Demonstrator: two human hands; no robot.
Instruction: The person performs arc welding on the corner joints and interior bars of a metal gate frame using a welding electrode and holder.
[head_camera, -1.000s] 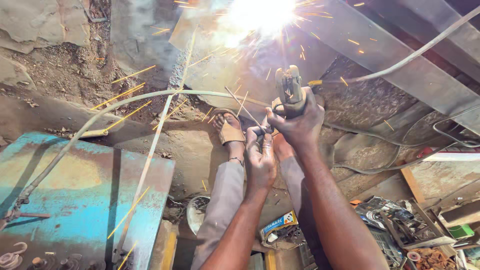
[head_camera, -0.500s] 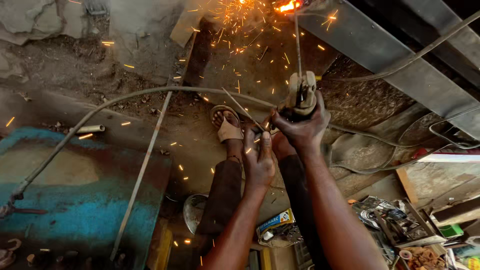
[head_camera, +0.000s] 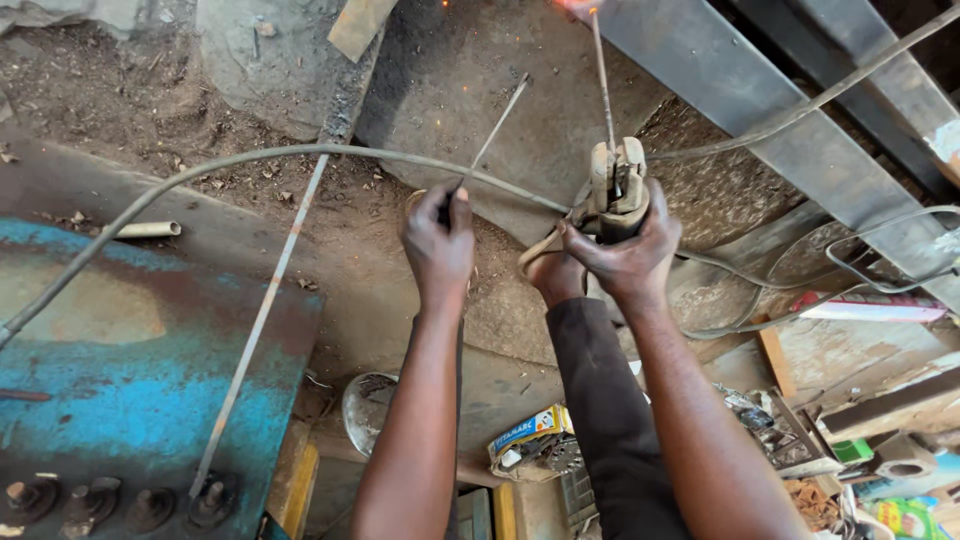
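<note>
The right hand (head_camera: 625, 250) is squeezing shut around the welding holder (head_camera: 615, 190), and the holder is gripping a thin welding rod (head_camera: 601, 85) that is pointing up and away from it. The far tip of that rod is glowing orange and throwing tiny sparks right at the near edge of the long grey steel bar (head_camera: 760, 110). So the joining is going on at that spot, and how much is joined cannot be seen, because the spot is sitting at the very top edge of the view.

The left hand (head_camera: 438, 245) is closed tight on a spare rod (head_camera: 490, 135), a little to the left of the holder, and that rod is not touching the steel bar. A grey cable (head_camera: 250, 160) is curving away to the left from the holder, passing over a blue metal box (head_camera: 130, 370).
</note>
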